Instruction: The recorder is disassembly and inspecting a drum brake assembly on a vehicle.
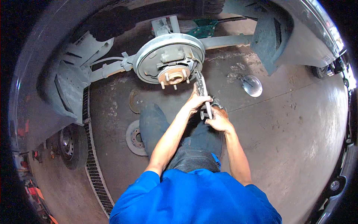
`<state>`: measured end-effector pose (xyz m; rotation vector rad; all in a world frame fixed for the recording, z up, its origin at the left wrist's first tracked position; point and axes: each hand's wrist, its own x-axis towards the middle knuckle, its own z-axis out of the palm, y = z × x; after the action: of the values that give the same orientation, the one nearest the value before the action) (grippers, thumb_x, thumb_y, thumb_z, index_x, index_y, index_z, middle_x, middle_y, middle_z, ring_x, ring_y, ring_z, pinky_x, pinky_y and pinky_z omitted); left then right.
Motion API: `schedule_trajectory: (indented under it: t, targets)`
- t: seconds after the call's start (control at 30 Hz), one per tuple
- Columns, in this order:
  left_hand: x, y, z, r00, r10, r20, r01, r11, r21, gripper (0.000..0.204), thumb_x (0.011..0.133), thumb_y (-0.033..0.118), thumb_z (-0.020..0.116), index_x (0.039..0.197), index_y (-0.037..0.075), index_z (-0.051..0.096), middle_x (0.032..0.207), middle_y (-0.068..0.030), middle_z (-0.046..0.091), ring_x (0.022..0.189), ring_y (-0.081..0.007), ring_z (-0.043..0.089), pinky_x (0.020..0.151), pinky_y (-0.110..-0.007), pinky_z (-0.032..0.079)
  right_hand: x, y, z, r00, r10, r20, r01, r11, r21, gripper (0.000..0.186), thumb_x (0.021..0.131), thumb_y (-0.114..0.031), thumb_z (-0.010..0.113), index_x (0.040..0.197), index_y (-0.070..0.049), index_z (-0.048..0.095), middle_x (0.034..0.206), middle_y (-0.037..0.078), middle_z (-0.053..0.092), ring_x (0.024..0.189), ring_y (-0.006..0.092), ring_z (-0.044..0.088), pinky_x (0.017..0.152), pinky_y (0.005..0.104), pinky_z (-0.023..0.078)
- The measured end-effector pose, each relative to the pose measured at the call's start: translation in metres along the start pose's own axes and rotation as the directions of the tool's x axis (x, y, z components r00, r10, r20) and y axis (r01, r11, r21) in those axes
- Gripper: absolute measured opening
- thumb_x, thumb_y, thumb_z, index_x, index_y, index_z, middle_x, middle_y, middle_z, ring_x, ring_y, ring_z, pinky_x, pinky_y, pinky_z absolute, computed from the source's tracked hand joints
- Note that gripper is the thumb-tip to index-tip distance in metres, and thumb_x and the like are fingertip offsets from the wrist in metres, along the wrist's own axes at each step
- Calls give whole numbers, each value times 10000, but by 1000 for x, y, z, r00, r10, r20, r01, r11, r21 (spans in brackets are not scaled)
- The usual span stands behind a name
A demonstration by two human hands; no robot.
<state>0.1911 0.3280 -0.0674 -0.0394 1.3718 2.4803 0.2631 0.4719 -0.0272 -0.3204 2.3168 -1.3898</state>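
Note:
My left hand (195, 101) is wrapped round a pair of long silver pliers (202, 89), near the middle of its length. Lower down, the fingers of my right hand (219, 120) close on the handle end. The tool's upper end reaches the right side of the wheel hub (174, 76), next to the edge of the round backing plate (143, 69); whether its jaws grip anything there I cannot tell. Bare studs stick out of the rusty hub. A small dark and metallic part (216, 102) shows just above my right hand, partly hidden.
Axle beam (227, 42) and grey wheel-arch panels (69, 89) surround the hub. On the floor lie a brake disc (130, 136), a shiny round dish (252, 86) and a curved rusty piece (133, 102). Left are a drain grate (93, 164) and a wheel (72, 147).

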Motion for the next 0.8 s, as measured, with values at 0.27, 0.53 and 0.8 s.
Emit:
schedule_trajectory:
  t: [0.27,0.53,0.8]
  targets:
    - [1,16,3,999,-32,-5,32,998,48,815,615,-95,701,1283,112,284,891,-57,466,751,-188,584,659,-330,555,3,-20,-8,997,13,71,-18,998,63,336,687,-53,565,1019,-69,514,897,35,537,843,155,517,749,293,433]
    - [-1,21,2,998,-63,-9,63,997,37,933,619,-89,710,1375,109,201,883,-57,467,753,-171,567,643,-305,540,8,-15,-2,999,5,47,-9,997,72,315,693,-41,545,1006,-69,510,901,40,539,855,158,524,761,291,435]
    - [1,20,-1,997,-73,-3,73,996,-49,883,623,-100,705,1344,115,244,873,-62,490,761,-183,577,639,-313,543,20,10,6,992,-107,72,86,964,253,348,692,-20,547,1035,-66,516,930,43,541,903,165,530,793,303,444]
